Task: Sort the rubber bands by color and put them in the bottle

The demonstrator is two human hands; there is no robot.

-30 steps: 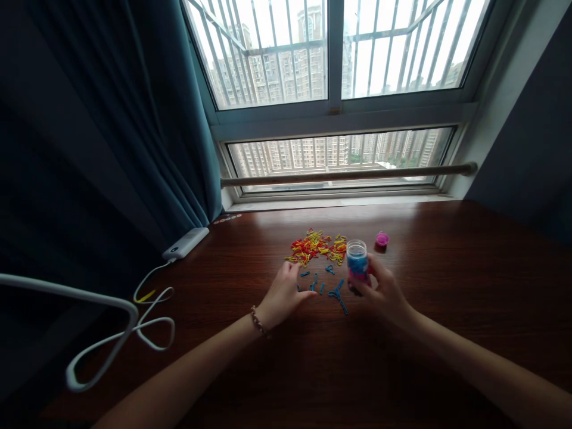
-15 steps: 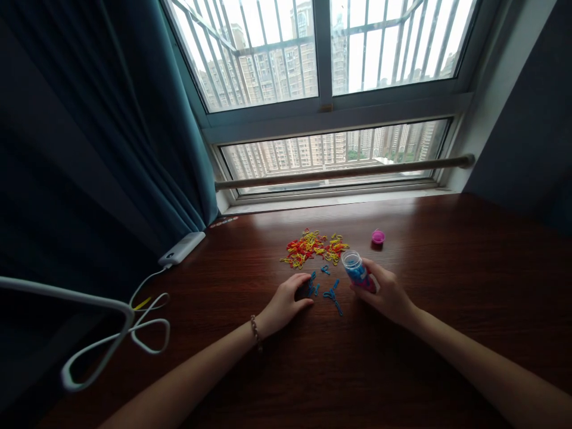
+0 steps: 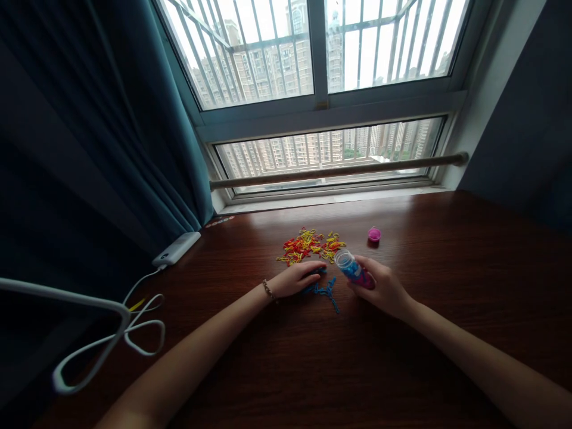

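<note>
My right hand is wrapped around a small clear plastic bottle with blue contents and a pink lower part. The bottle leans to the left, its uncapped mouth facing up and left. Palm down on the table, my left hand has its fingers stretched out over some small blue looped pieces, partly hiding them. More blue looped pieces lie between the two hands, just left of the bottle. Beyond my left fingers is a spread pile of red and yellow looped pieces.
A pink cap lies on the dark wooden table behind my right hand. At the left are a white power bank, its cable and a blue curtain. A barred window with a rail stands behind.
My left hand has moved right and forward, from beside the blue pieces to over them, and its fingers have flattened. The right hand still holds the bottle; the view has shifted slightly.
</note>
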